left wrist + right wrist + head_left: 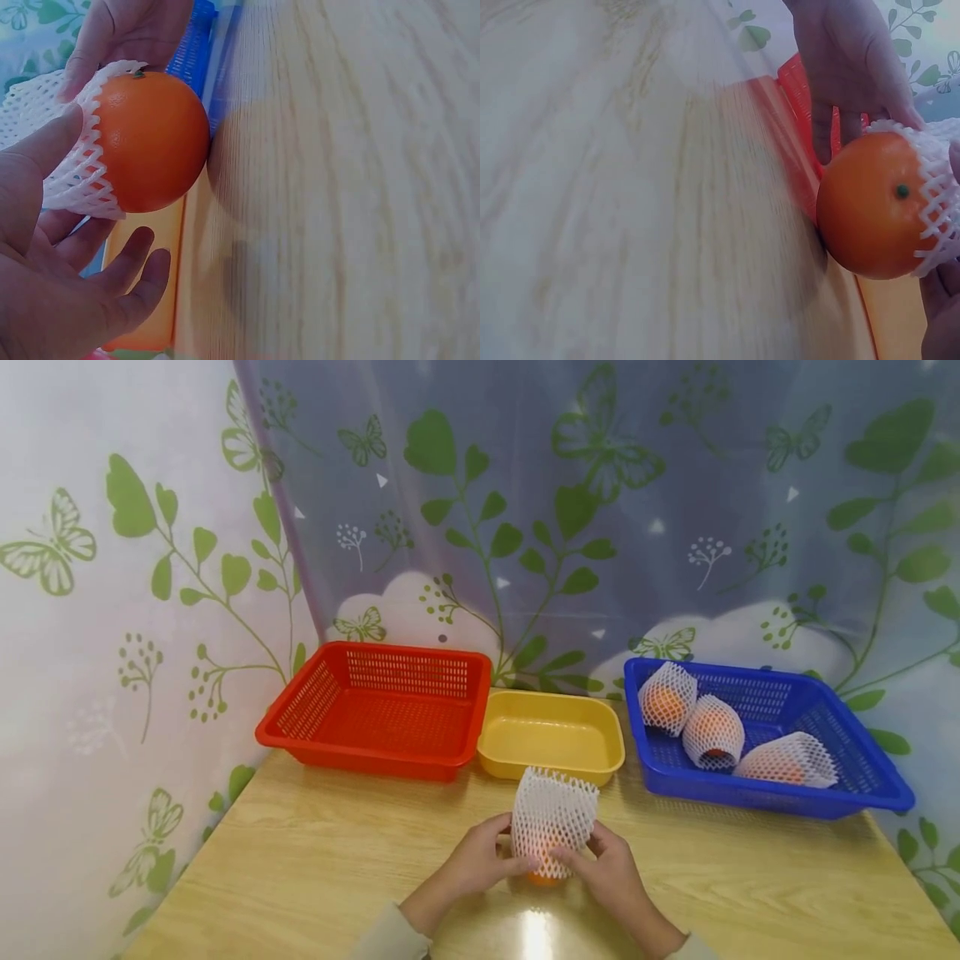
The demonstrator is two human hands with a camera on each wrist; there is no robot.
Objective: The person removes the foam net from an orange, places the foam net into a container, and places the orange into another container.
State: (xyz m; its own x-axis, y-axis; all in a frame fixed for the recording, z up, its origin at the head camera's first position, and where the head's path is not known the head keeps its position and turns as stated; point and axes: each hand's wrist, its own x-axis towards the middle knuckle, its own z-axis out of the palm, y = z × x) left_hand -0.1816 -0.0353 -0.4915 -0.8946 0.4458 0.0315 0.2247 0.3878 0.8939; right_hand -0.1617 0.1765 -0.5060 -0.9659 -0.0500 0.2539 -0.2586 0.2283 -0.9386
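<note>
At the table's near side, my left hand (478, 860) and right hand (613, 870) hold a white foam fruit net (557, 806) from either side, thumbs on its near face. An orange (154, 142) sits partly inside the net, its bare end towards me and low over the wood. In the right wrist view, a small green stem spot shows on the orange (870, 214) beside the net's edge. The left wrist view shows the left thumb on the net and some fingers spread below. The net's upper end stands up past the fruit.
A red basket (375, 760) stands at the back left, with a yellow tray (551, 768) beside it. The blue basket (772, 797) at the back right holds three net-wrapped oranges (714, 731). A patterned curtain (480, 485) hangs behind the wooden table (300, 860).
</note>
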